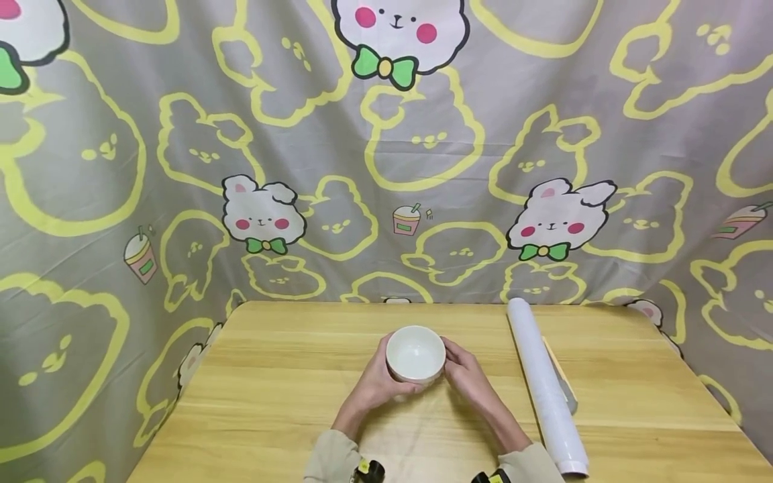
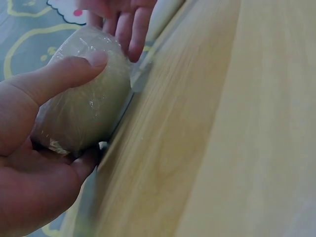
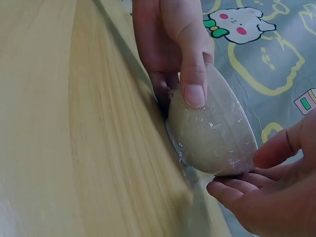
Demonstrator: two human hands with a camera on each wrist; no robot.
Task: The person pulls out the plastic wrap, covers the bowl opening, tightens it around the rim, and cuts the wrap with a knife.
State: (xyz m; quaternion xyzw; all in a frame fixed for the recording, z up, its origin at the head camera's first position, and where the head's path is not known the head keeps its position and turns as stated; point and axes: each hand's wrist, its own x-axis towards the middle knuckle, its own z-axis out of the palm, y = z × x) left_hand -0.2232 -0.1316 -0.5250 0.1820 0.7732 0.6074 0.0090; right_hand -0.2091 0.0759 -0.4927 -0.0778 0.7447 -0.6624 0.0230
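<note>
A small pale bowl (image 1: 415,355) with clear plastic wrap clinging to its outside is held above the table, its round opening facing up toward the head camera. My left hand (image 1: 378,382) grips it from the left. In the left wrist view the left thumb (image 2: 69,73) presses on the wrapped side, with fingers tucked beneath. On the bowl's other side my right hand (image 1: 468,376) touches the wall near the rim with loosely extended fingers (image 3: 237,190). The wrap (image 3: 217,126) looks wrinkled along the side. Part of the underside is hidden by the left hand.
A long white roll of plastic wrap (image 1: 546,389) lies lengthwise on the wooden table (image 1: 260,402), right of the hands. Partly behind it is a thin tool with a grey end (image 1: 569,396). A patterned curtain (image 1: 338,154) hangs along the table's back and sides.
</note>
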